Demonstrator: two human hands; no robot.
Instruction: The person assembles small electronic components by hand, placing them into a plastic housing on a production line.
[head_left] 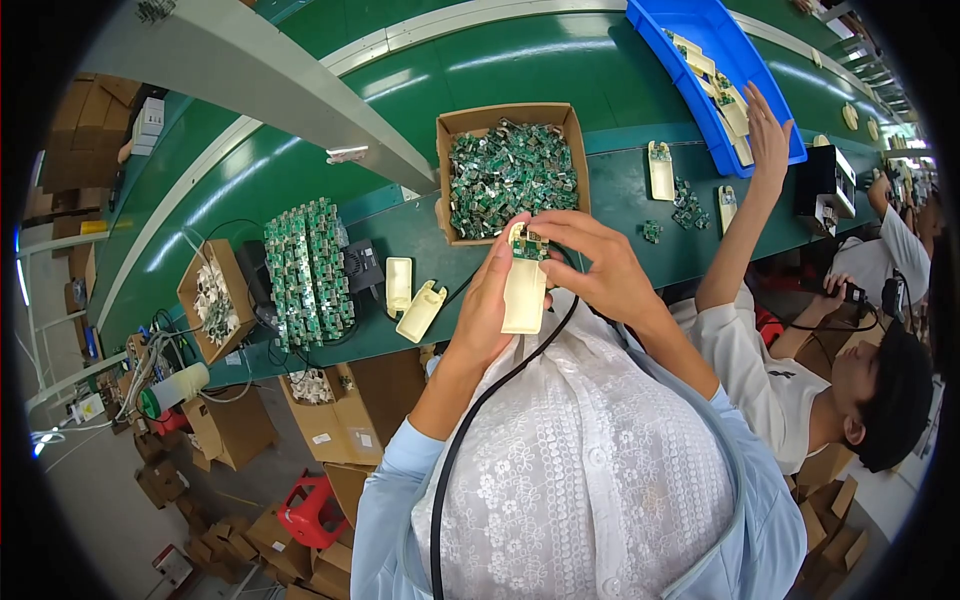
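Note:
A cream plastic casing (523,300) is upright in front of my chest, with my left hand (486,308) closed around its left side. At the casing's upper end sits a small green circuit board (530,246). The thumb and fingers of my right hand (603,265) pinch at this board; the fingertips partly cover it. Just beyond my hands stands a cardboard box (445,150) heaped with green circuit boards (512,175). Two more cream casings, one flat (398,285) and one slanted (421,312), lie on the bench to the left.
Rows of stacked circuit boards (308,275) stand at the left, beside a carton of small white parts (213,300). A blue bin (715,30) holds casings; a co-worker's hand (765,130) reaches beside it. A black cable (465,425) crosses my front. Loose boards (690,205) lie right.

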